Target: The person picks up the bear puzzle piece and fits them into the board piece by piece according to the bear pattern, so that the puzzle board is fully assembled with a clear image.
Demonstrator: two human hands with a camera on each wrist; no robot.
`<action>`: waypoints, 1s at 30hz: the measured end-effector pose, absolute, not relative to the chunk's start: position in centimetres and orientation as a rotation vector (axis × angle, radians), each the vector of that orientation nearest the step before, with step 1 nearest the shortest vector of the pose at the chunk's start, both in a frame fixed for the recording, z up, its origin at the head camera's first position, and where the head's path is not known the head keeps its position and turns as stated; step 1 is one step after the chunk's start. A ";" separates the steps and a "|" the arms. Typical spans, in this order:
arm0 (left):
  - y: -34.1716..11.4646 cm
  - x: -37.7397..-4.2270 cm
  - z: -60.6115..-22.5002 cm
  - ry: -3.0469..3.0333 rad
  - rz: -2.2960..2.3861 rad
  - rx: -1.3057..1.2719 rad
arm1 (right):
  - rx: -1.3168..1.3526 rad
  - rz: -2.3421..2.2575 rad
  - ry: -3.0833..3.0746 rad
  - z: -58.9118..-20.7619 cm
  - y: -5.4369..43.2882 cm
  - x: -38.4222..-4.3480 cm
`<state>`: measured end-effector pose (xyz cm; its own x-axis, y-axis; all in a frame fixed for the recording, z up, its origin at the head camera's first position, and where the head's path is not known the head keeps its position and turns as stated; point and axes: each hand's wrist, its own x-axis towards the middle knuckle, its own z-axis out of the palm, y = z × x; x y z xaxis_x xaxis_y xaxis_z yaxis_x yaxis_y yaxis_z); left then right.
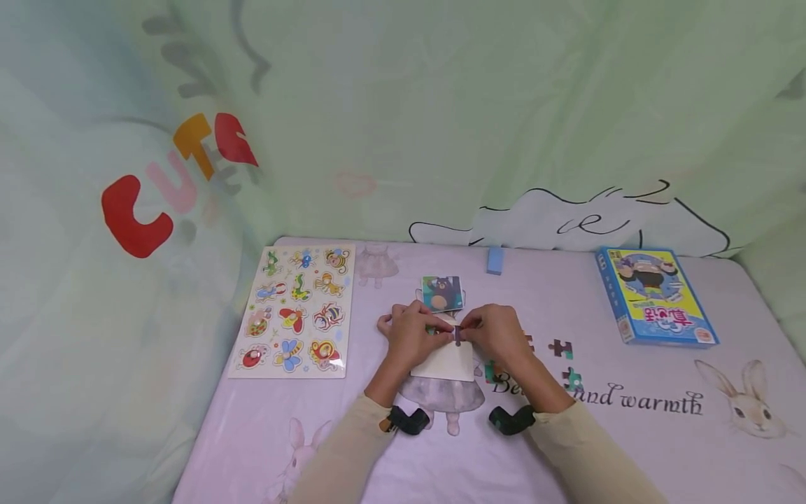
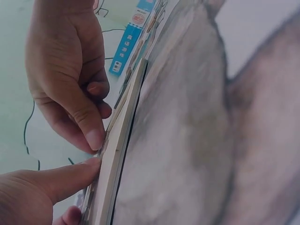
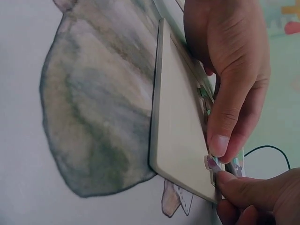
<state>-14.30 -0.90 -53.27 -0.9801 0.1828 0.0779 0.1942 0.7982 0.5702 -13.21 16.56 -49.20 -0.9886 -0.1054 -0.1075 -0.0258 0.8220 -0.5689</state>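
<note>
A small purple jigsaw piece (image 1: 457,337) sits at the upper edge of a cream puzzle tray (image 1: 443,365). My left hand (image 1: 417,334) pinches it from the left, thumb and index finger at its side. From the right, my right hand (image 1: 502,334) pinches the same piece, and the fingertips of both hands nearly meet. In the right wrist view the jigsaw piece (image 3: 212,162) shows between the two thumbs, low over the tray (image 3: 183,126). Other pieces along the tray's top are partly hidden by the fingers. A bear picture card (image 1: 443,292) lies just beyond the tray.
Several loose jigsaw pieces (image 1: 560,348) lie right of the tray, some partly behind my right hand. At the left is an insect picture board (image 1: 292,311). A yellow and blue puzzle box (image 1: 658,297) lies at the right, and a blue block (image 1: 495,261) near the back edge.
</note>
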 end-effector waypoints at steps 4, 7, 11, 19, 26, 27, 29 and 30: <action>-0.9 -14.3 -53.3 -2.971 -0.962 -0.311 | -0.080 -0.892 2.871 -49.3 16.6 -13.3; -0.9 -14.3 -53.4 -2.979 -0.971 -0.314 | -0.074 -0.888 2.868 -49.3 16.6 -13.2; -1.0 -14.3 -53.4 -2.978 -0.970 -0.322 | -0.094 -0.890 2.870 -49.2 16.7 -13.2; -1.1 -14.4 -53.3 -2.980 -0.982 -0.311 | -0.121 -0.886 2.884 -49.3 16.6 -13.2; -1.0 -14.4 -53.4 -2.979 -0.973 -0.316 | -0.088 -0.877 2.881 -49.3 16.6 -13.3; -1.0 -14.4 -53.4 -2.978 -0.978 -0.317 | -0.087 -0.875 2.879 -49.3 16.6 -13.3; -1.1 -14.5 -53.5 -2.970 -1.007 -0.326 | -0.074 -0.871 2.874 -49.3 16.6 -13.3; -1.2 -14.5 -53.5 -2.967 -1.024 -0.333 | -0.072 -0.870 2.874 -49.3 16.6 -13.3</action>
<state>-14.53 -1.20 -53.52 -0.9777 0.2029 0.0544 0.1933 0.7675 0.6113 -13.29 16.60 -49.28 -0.9893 -0.0858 -0.1180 -0.0060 0.8318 -0.5550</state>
